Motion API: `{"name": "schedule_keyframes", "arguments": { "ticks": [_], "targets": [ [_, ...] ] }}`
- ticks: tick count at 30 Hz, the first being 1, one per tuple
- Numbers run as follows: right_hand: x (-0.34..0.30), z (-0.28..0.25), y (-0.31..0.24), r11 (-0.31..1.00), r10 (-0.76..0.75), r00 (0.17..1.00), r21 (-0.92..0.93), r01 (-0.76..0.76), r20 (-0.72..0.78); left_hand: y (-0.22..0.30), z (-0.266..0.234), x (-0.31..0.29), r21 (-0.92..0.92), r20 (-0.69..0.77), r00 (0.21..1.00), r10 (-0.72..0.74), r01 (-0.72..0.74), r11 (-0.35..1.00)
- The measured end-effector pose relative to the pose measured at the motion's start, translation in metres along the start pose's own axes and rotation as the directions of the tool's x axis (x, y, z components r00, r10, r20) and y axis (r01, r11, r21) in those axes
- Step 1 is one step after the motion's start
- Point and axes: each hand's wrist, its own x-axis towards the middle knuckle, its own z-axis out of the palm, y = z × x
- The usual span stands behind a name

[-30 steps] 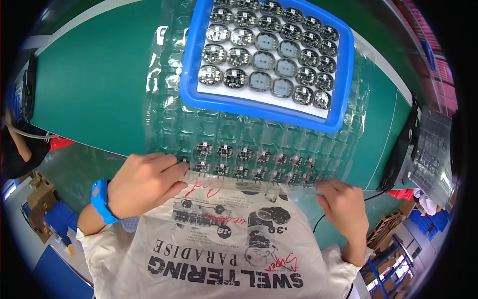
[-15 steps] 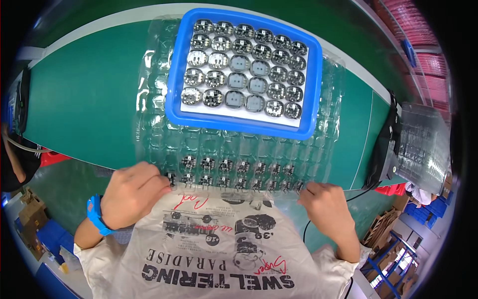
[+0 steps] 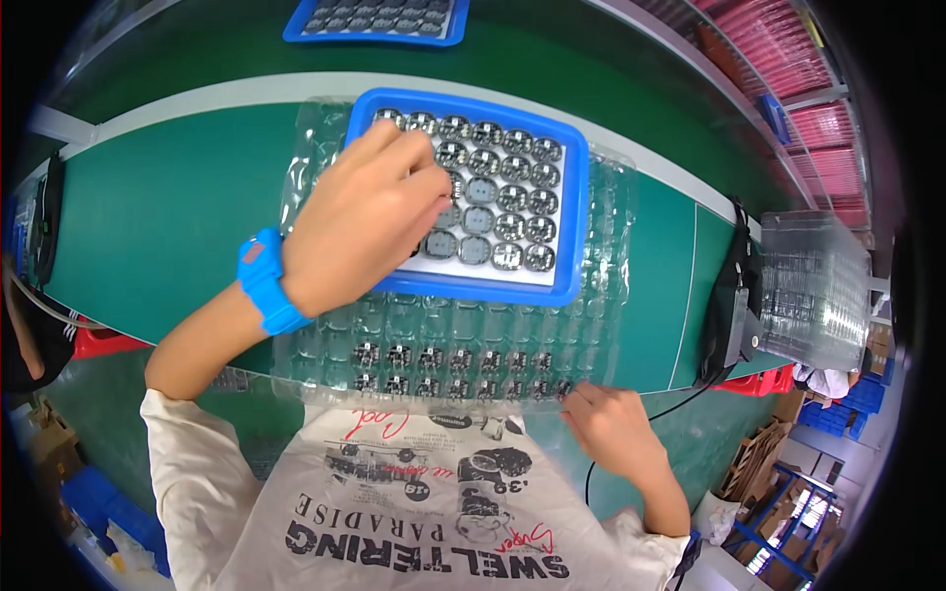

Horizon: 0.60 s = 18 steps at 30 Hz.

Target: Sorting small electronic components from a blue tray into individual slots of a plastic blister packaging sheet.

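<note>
My left hand (image 3: 372, 222) reaches over the blue tray (image 3: 579, 187), thumb and fingers pinched on a small round-edged circuit board (image 3: 456, 187). Rows of similar boards fill that tray on a white liner; several show plain grey backs, such as one grey-backed piece (image 3: 476, 219). My hand hides the tray's left part. The blue tray rests on a clear plastic blister tray (image 3: 603, 286), whose two nearest rows hold upright boards (image 3: 429, 360). At its near right, my right hand (image 3: 613, 426) has its fingertips closed at the last board (image 3: 564, 388) of the front row.
Another blue tray (image 3: 379, 37) of boards lies beyond the bench's pale far edge. A black bag (image 3: 724, 305) and a stack of clear blister trays (image 3: 816, 286) are at the right. A dark cable (image 3: 680, 407) runs near my right hand. Another person's arm shows at far left.
My left hand has left the blister tray's near left corner and moved forward over the blue tray. The right hand stays at the near right. The view has shifted, revealing the far tray.
</note>
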Motion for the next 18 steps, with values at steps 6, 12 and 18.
{"name": "schedule_keyframes", "arguments": {
  "ticks": [6, 12, 18],
  "targets": [
    [-0.002, 0.006, -0.011, 0.997, 0.075, 0.993, 0.009, -0.074, -0.095, -0.007, 0.025, 0.009, 0.08, 0.068, 0.998, 0.006, -0.011, 0.997],
    [-0.002, 0.003, -0.004, 0.994, 0.075, 0.995, 0.09, -0.069, -0.064, -0.007, 0.021, 0.011, 0.087, 0.091, 0.996, 0.013, -0.021, 0.996],
    [-0.002, 0.002, 0.0, 0.958, 0.133, 0.986, 0.269, -0.101, -0.102, -0.011, 0.021, 0.012, 0.091, 0.053, 0.998, 0.016, -0.021, 0.996]
  ]
}}
